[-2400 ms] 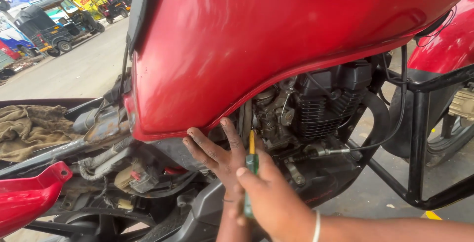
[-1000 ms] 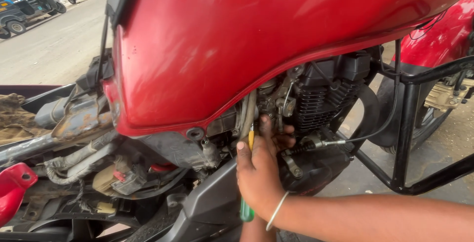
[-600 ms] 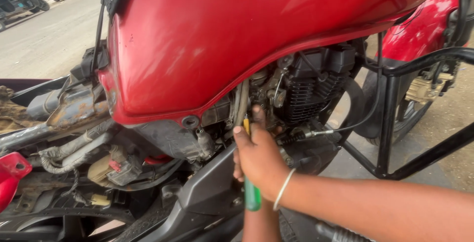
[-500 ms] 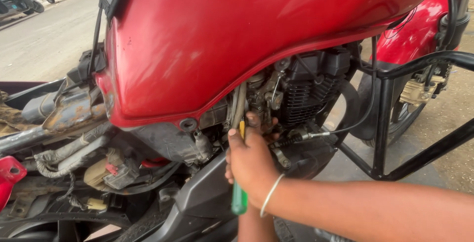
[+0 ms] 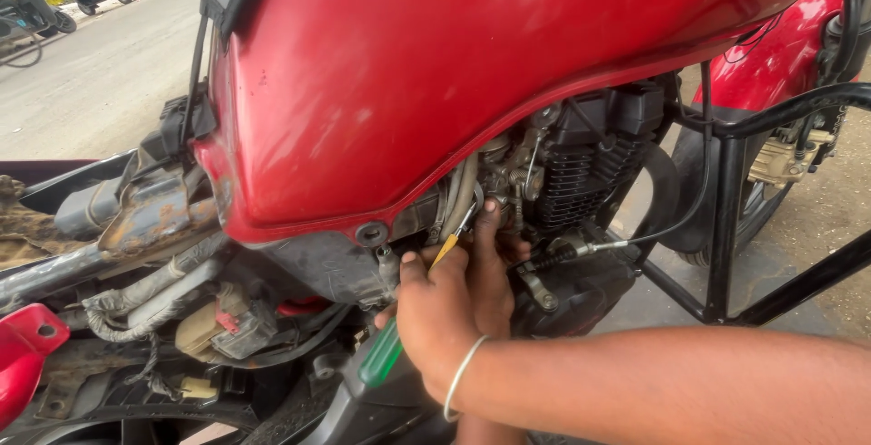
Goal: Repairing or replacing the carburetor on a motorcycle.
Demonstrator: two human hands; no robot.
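Observation:
My right hand (image 5: 440, 318), with a thin bangle at the wrist, is shut on a screwdriver (image 5: 381, 361) with a green handle and a yellow collar. Its tip points up under the lower edge of the red fuel tank (image 5: 472, 73), by the grey hoses and the carburettor (image 5: 508, 173). My left hand (image 5: 499, 250) lies mostly behind the right one. Only a few of its fingers show, pressed against the engine parts, and its grip is hidden. The black finned engine (image 5: 581, 173) sits just to the right.
A black crash-guard frame (image 5: 726, 218) and a cable run to the right of the engine. A red front mudguard (image 5: 789, 55) and wheel are at the far right. Exposed wiring, rusty frame tubes (image 5: 154, 227) and a red panel (image 5: 27, 363) lie to the left. A road with parked vehicles lies behind.
My left hand, earlier splayed open under the tank, has tucked in behind my right hand. The screwdriver has gone up toward the carburettor, and the view has come closer.

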